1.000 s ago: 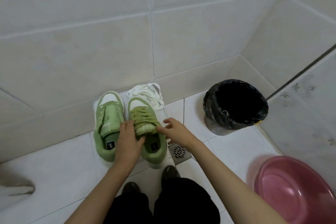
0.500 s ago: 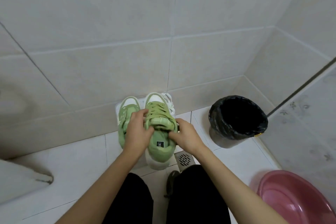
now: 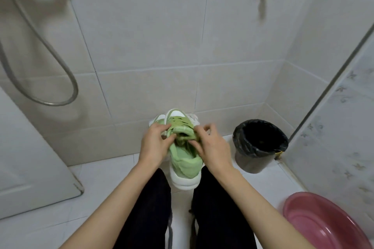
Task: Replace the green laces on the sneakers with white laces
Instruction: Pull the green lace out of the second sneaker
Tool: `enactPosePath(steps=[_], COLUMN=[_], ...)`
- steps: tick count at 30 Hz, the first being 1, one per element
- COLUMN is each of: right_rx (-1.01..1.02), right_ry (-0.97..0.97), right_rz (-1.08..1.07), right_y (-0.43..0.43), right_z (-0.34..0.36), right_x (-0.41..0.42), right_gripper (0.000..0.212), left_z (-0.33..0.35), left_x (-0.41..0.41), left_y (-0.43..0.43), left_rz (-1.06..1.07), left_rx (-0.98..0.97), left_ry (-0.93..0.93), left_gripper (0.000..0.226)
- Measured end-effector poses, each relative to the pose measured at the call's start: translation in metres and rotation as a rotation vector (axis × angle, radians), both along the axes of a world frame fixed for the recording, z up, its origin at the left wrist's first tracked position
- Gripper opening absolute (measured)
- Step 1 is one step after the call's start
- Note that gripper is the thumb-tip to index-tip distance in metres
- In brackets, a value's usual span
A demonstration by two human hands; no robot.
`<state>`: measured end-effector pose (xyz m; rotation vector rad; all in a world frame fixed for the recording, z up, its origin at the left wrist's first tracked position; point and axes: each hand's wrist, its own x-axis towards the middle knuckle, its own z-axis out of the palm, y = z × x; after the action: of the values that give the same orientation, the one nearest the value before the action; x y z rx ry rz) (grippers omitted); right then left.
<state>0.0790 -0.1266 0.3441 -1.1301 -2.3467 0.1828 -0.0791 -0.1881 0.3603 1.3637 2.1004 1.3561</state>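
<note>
The green sneaker [image 3: 185, 159] is up off the floor between the person's knees, with the green laces [image 3: 180, 122] threaded across it. Left hand [image 3: 155, 142] and right hand [image 3: 210, 144] both clutch its collar beside the tongue. A hard tug could jam a lace in an eyelet, or the shoe might slip from that light grip.
</note>
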Motion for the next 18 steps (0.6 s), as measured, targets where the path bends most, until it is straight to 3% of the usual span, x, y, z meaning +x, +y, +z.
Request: enactPosePath(steps=[4,8,13,18], right_rx=[0.004,-0.027,-0.375,-0.505], right_ry=[0.008,0.084,0.328,0.265], right_rz=[0.140,0.143,0.107,0.132], right_y=[-0.013,-0.024,-0.030,-0.045], right_z=[0.001,-0.004,-0.010,-0.028], right_x=[0.000,-0.007,-0.007,0.012], right_gripper=[0.025,0.028,0.030,0.029], left_z=[-0.014,-0.026,-0.034,-0.048], left_x=[0.001,-0.001,-0.010,-0.001], left_y=[-0.022,-0.033,-0.049,-0.067], left_rz=[-0.011,-0.037,-0.166,-0.190], left_rx=[-0.019,0.018,-0.037,-0.084], left_ry=[0.026,0.017,-0.072,0.108], left_gripper=[0.032,0.034,0.046,0.033])
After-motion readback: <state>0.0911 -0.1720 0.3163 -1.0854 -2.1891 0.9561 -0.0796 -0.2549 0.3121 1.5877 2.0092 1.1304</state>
